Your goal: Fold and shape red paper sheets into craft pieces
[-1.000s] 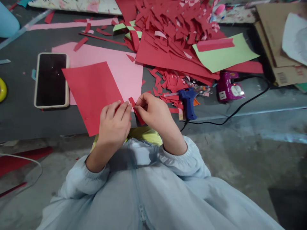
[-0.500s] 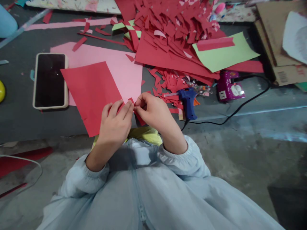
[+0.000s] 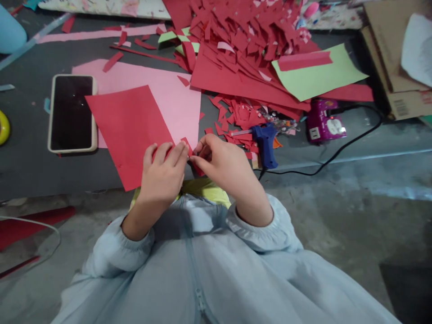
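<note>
My left hand (image 3: 164, 168) bends over the right edge of a large red paper sheet (image 3: 130, 130), its fingertips closed on a small red paper strip (image 3: 186, 145). At the strip's other side, my right hand (image 3: 221, 162) pinches the paper between thumb and forefinger. My fingers hide most of the strip, and a second bit of red paper shows beneath my right thumb. Pink paper (image 3: 175, 99) lies under the red sheet. Right of my hands rests a blue glue gun (image 3: 266, 144) among small red paper scraps (image 3: 241, 112).
A phone (image 3: 72, 112) lies left of the sheet, with yellow tape (image 3: 3, 127) farther left. Behind are a heap of cut red paper (image 3: 246, 27) and green paper (image 3: 324, 78). A purple box (image 3: 324, 123), black cord (image 3: 351, 139) and cardboard (image 3: 391, 49) sit to the right.
My right hand has shifted slightly right and down, its thumb and forefinger a little farther from the left fingertips. My left hand stays nearly in place.
</note>
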### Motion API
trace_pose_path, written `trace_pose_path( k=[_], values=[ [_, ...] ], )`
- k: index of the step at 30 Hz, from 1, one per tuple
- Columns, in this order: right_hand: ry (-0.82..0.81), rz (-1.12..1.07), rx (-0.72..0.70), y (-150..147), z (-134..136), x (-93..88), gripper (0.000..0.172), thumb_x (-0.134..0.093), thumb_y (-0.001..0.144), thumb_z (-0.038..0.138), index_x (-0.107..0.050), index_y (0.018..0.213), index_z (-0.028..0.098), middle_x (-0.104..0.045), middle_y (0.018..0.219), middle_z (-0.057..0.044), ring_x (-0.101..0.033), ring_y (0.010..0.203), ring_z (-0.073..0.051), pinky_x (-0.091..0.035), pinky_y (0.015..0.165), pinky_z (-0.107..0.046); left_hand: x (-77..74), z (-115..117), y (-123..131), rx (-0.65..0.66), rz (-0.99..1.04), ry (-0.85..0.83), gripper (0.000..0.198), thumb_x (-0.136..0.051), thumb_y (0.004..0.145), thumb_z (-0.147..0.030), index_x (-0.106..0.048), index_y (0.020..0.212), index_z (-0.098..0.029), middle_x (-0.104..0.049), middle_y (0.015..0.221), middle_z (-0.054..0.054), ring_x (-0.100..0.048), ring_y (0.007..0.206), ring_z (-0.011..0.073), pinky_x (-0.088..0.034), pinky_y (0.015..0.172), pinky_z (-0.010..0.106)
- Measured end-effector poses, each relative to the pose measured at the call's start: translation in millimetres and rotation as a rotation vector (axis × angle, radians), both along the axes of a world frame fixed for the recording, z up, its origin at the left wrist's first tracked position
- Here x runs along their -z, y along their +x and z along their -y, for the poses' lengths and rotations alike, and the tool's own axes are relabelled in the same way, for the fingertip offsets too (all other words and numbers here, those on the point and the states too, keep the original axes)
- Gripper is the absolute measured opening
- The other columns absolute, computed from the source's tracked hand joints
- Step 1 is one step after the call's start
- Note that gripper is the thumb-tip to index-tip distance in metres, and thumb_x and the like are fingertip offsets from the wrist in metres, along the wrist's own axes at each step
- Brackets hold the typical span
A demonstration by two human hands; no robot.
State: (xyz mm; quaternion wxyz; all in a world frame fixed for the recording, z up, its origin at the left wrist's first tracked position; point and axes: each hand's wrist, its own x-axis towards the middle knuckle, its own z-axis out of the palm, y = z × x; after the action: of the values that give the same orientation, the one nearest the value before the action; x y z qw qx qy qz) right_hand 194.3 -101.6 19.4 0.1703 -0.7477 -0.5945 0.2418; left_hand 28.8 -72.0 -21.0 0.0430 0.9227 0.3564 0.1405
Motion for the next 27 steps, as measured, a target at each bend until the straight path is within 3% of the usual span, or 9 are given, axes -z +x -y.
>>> trace_pose_path(
  k=[5, 11, 16, 27],
  values=[
    [-0.04, 0.026, -0.056, 4, 15, -3.6, 0.009, -0.072, 0.081, 0.019, -0.064, 0.086, 0.021, -0.069, 0.073, 0.003, -0.059, 0.065, -0.014, -0.033, 0.062, -0.026, -1.7, 3, 0, 0.018, -0.033, 0.012, 0.04, -0.044, 0.097, -0.018, -0.06, 0.134, -0.015, -0.063, 0.139, 0.012, -0.053, 0.124, 0.0291, -0.037, 0.11, 0.053],
    [0.018, 0.038, -0.086, 8, 27, 4.5, 0.006, -0.071, 0.083, 0.019, -0.066, 0.087, 0.02, -0.069, 0.078, 0.001, -0.058, 0.067, -0.013, -0.035, 0.063, -0.025, -6.3, 3, -2, 0.057, -0.093, -0.011, 0.041, -0.046, 0.095, -0.018, -0.06, 0.134, -0.022, -0.056, 0.146, 0.013, -0.052, 0.127, 0.0301, -0.035, 0.113, 0.057],
    [0.066, 0.056, -0.139, 10, 35, 7.9, 0.003, -0.067, 0.087, 0.019, -0.069, 0.089, 0.02, -0.067, 0.081, -0.001, -0.058, 0.071, -0.015, -0.037, 0.064, -0.026, -9.0, 6, -2, 0.064, -0.078, -0.08, 0.047, -0.046, 0.092, -0.013, -0.057, 0.138, -0.019, -0.051, 0.151, 0.016, -0.05, 0.131, 0.0309, -0.034, 0.114, 0.058],
    [0.242, 0.165, -0.278, 19, 52, 23.5, 0.022, -0.059, 0.096, 0.029, -0.078, 0.105, 0.022, -0.063, 0.078, -0.004, -0.058, 0.074, -0.016, -0.041, 0.067, -0.028, -8.8, 9, 0, 0.041, -0.084, -0.076, 0.048, -0.046, 0.092, -0.012, -0.054, 0.14, -0.015, -0.048, 0.152, 0.018, -0.046, 0.138, 0.0326, -0.031, 0.116, 0.06]
  ],
)
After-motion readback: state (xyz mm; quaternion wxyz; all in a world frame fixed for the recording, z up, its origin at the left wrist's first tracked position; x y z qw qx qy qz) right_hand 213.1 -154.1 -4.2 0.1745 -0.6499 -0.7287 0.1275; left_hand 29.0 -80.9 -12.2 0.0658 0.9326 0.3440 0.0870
